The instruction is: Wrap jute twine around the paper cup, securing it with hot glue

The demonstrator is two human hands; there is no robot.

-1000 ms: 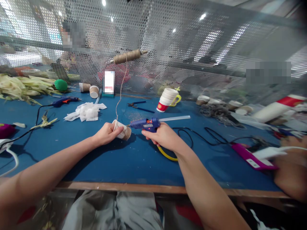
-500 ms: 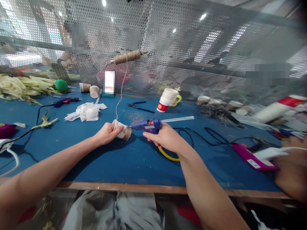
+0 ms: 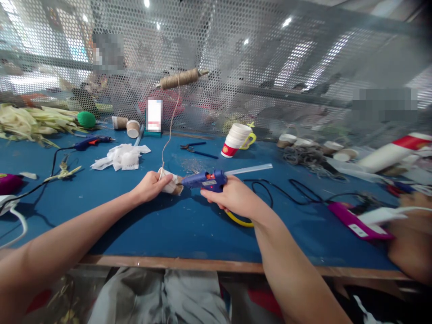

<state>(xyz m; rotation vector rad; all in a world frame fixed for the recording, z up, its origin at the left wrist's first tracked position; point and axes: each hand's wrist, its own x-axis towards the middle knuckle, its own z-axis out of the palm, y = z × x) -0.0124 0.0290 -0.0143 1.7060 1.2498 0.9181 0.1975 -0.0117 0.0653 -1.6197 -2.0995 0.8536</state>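
Note:
My left hand (image 3: 151, 185) is closed around a small paper cup (image 3: 171, 183) lying on its side, partly wrapped in twine. A strand of twine (image 3: 172, 117) runs from the cup up to a spool (image 3: 178, 79) mounted on the mesh. In my right hand (image 3: 232, 193) is a blue hot glue gun (image 3: 205, 180), a clear glue stick (image 3: 249, 168) poking out of its back. The gun's nozzle is at the twine-wrapped end of the cup; whether it touches I cannot tell. A yellow ring-shaped thing (image 3: 239, 220) shows below my right hand.
Pliers (image 3: 199, 150) and stacked paper cups (image 3: 232, 140) stand behind my hands. White cloth strips (image 3: 121, 156) and a second glue gun (image 3: 91, 142) lie left. Right are grey cord (image 3: 303, 159), a purple power strip (image 3: 357, 220) and another person's arm (image 3: 408, 243).
The glue gun's nozzle has shifted slightly down and left along the cup's wrapped end. The cup has turned a little in my left hand.

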